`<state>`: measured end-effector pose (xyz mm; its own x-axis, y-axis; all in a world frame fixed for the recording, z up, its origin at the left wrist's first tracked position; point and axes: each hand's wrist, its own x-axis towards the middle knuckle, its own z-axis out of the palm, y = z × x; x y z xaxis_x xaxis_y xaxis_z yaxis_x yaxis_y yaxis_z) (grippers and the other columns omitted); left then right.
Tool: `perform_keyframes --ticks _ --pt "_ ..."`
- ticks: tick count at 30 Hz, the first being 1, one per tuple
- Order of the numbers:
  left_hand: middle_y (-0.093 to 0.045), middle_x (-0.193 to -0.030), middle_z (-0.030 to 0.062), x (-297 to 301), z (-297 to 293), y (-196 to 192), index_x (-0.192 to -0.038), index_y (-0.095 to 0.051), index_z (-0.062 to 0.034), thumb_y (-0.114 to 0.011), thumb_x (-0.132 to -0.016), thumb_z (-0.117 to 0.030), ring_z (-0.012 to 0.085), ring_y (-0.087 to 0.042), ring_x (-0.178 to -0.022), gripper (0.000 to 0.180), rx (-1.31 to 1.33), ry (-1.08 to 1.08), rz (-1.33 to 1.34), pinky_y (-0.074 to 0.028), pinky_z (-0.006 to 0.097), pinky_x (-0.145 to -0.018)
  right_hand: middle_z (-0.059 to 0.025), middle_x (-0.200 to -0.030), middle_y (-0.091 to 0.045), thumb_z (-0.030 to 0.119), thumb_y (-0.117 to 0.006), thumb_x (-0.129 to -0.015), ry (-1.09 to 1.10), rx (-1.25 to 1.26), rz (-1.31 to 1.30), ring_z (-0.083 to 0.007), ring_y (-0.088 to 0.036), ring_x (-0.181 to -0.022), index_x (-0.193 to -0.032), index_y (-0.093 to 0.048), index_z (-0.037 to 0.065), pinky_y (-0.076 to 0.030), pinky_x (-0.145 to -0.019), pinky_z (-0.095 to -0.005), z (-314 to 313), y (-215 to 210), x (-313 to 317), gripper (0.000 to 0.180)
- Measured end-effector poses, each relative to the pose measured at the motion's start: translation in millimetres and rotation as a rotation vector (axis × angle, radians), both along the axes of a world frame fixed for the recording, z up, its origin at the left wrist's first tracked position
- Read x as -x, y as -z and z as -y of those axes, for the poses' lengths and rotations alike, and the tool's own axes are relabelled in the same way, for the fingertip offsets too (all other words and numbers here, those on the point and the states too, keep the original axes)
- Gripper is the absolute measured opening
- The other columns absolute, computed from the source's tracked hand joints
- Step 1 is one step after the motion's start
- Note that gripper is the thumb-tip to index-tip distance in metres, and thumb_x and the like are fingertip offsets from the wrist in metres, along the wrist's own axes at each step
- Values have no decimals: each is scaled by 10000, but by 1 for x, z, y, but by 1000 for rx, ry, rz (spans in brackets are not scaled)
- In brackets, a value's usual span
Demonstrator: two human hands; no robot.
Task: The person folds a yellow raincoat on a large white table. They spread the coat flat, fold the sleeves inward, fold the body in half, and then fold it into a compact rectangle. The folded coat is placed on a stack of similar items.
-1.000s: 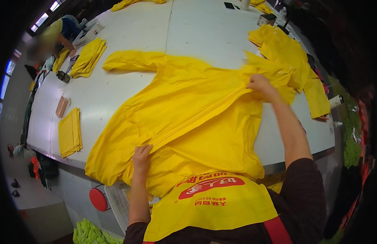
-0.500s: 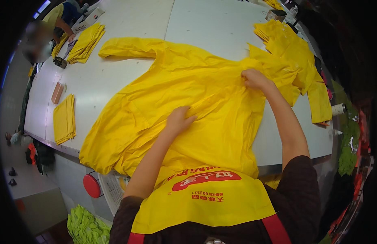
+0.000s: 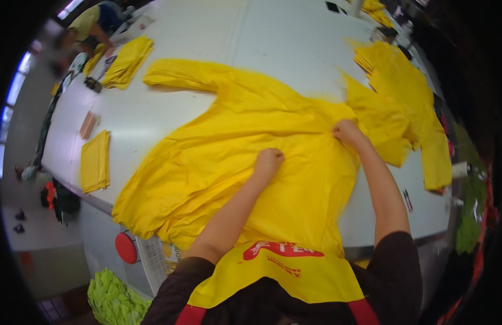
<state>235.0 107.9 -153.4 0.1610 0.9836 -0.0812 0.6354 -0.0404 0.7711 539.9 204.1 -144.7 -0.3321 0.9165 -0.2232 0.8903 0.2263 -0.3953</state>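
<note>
A large yellow garment (image 3: 235, 151) lies spread over the white table (image 3: 272, 43), one sleeve reaching toward the far left. My left hand (image 3: 269, 161) rests on the middle of the garment with the fingers curled in against the cloth. My right hand (image 3: 346, 131) pinches a fold of the same garment near its right side. A yellow apron with a red mark hangs on my chest at the lower edge.
A heap of yellow garments (image 3: 408, 103) lies at the right. Folded yellow pieces sit at the left edge (image 3: 95, 161) and far left (image 3: 126, 62). Another person (image 3: 91, 24) works at the far left corner. A red round knob (image 3: 125, 247) and green cloth (image 3: 113, 298) sit below the table.
My left hand has moved from the garment's near edge up onto its middle. My right hand stays gripping the cloth near the right side.
</note>
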Motion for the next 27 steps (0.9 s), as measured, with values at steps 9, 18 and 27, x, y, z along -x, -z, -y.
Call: perform_keyframes --ticks 9,18,27 --pt "-663 -711 129 4 -41 3 -719 -683 -37 -735 -612 -176 256 -636 -669 183 239 132 -69 -503 347 -641 -150 -638 -628 74 -705 -621 199 25 -74 -241 -613 -568 -675 -625 -8 -482 -544 -343 6 11 -2 127" --pt "-652 -677 103 0 -60 -18 -701 -652 -28 -779 -581 -212 229 -608 -593 253 463 229 -222 -491 335 -581 -94 -586 -605 -37 -708 -631 417 525 -200 -161 -581 -489 -655 -603 -2 -457 -436 -288 -27 -8 -5 113" --pt "-656 -863 117 37 -1 -9 -929 -638 -77 -646 -737 -252 271 -622 -810 259 120 177 -117 -494 364 -717 -192 -780 -639 133 -532 -775 -168 -255 248 -341 -623 -742 -797 -660 32 -485 -674 -427 31 2 136 164"
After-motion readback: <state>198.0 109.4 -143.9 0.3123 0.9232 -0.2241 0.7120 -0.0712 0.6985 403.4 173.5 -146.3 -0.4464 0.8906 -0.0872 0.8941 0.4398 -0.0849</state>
